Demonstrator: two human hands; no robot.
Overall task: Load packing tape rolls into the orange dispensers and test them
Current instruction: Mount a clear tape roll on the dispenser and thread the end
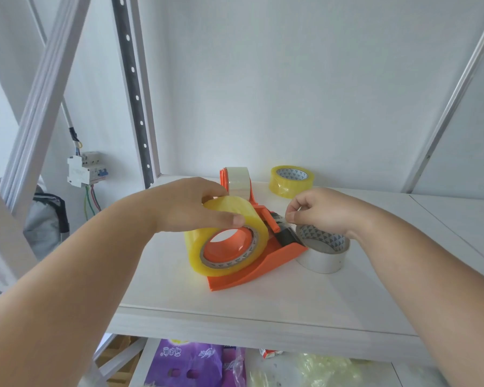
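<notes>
An orange dispenser (266,265) lies on the white shelf (235,305) with a yellow tape roll (199,247) mounted on its hub. My left hand (185,205) grips the top of that roll, thumb on its near rim. My right hand (319,210) pinches the tape end just above the dispenser's black blade end (287,237). A second orange dispenser (224,178) loaded with a whitish roll (238,180) stands behind. A loose white roll (323,254) lies flat beside the blade end, under my right wrist. A loose yellow roll (291,181) lies at the back.
A perforated metal upright (133,88) and a white wall bound the shelf's back left. A circuit breaker (85,170) with wires hangs left of the shelf. Purple packets (190,361) and plastic bags lie on the lower shelf.
</notes>
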